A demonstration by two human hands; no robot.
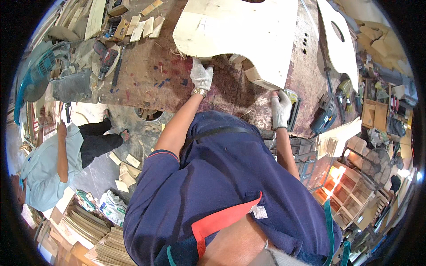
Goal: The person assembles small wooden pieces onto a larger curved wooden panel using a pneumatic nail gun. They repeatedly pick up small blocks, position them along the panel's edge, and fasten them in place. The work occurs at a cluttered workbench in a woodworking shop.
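Observation:
A large pale wooden panel point(230, 31) with a curved cut-out edge lies on the worktable, with wooden pieces point(257, 77) fixed beneath its near side. My left hand point(201, 76), in a white knitted glove, grips the panel's near edge left of the curve. The thumb stands apart; the fingertips are hidden by the edge. At the near right corner, my right hand point(281, 110), also gloved, is closed with the thumb up against the panel. Close beside it lies a black and yellow-green tool point(293, 104), partly covered by the hand.
The stained worktable point(137, 82) carries a cordless drill point(105, 57) and wood offcuts point(146, 26) at left. On the right are another panel with an oval hole point(339, 48) and power tools point(324, 113). A person point(53, 159) stands at left near stacked wood strips point(84, 224); a fan point(375, 166) stands right.

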